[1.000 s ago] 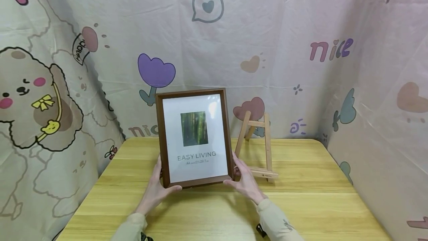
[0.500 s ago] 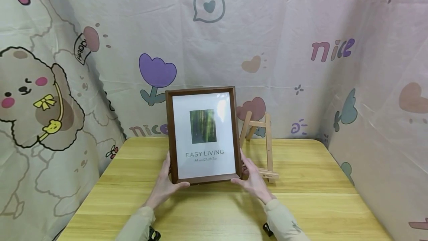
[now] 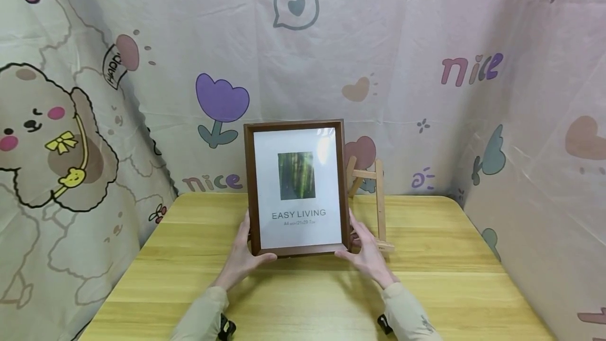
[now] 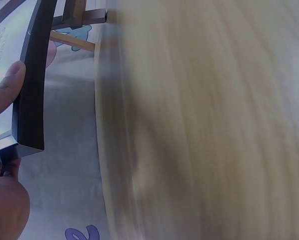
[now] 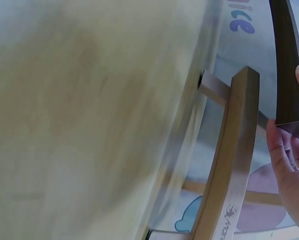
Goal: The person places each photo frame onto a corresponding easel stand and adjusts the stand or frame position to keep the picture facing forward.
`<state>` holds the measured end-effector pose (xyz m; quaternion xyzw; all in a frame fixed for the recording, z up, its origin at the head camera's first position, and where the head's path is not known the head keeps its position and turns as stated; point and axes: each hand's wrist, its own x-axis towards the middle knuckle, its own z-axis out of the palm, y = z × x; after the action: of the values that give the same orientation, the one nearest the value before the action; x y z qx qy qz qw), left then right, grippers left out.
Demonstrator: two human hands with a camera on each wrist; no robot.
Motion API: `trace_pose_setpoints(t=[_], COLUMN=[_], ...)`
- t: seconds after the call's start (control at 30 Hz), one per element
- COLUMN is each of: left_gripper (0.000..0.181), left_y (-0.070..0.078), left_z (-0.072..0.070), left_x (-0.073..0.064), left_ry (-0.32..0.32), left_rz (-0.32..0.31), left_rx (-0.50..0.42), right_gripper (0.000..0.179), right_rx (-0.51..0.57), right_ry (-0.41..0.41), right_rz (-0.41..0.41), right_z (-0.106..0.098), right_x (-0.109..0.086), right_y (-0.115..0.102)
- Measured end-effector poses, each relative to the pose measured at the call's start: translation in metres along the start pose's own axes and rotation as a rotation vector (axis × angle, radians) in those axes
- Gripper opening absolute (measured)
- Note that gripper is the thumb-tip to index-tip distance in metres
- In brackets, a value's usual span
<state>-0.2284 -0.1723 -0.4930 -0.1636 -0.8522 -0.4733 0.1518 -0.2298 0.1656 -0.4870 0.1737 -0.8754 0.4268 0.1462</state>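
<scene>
Head: picture frame [image 3: 299,250] at centre, printed sheet [image 3: 297,178] inside, partly blocks easel [image 3: 380,201]; left fingers [image 3: 243,229] and right fingers [image 3: 358,228] grip its lower corners. Left wrist: picture frame upper left. Right wrist: easel between surface [image 5: 89,125] and picture frame.

The picture frame [image 3: 300,251] at centre looks brown to me, its insert [image 3: 267,193] white with a dark-green print [image 3: 296,176]; right, a tan easel [image 3: 380,204]; below, a streaked yellow tabletop [image 3: 305,299]; above, a whitish curtain [image 3: 331,51] with a purple tulip [image 3: 222,98].
</scene>
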Motion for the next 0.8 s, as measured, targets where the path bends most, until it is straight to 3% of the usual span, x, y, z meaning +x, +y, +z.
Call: trace_pose_setpoints(t=[0.3,0.8], left_gripper=[0.138,0.135], left_y=[0.007,0.018], left_z=[0.01,0.03], left_x=[0.012,0.024], left_ry=[-0.006,-0.038], left_rz=[0.055,0.041], left_rx=[-0.002,-0.014], right_gripper=[0.112,0.112], right_rx=[0.036,0.093], right_ry=[0.054,0.043], right_rz=[-0.04,-0.008], right_z=[-0.008,-0.028], right_x=[0.0,-0.005], right_y=[0.009,0.02])
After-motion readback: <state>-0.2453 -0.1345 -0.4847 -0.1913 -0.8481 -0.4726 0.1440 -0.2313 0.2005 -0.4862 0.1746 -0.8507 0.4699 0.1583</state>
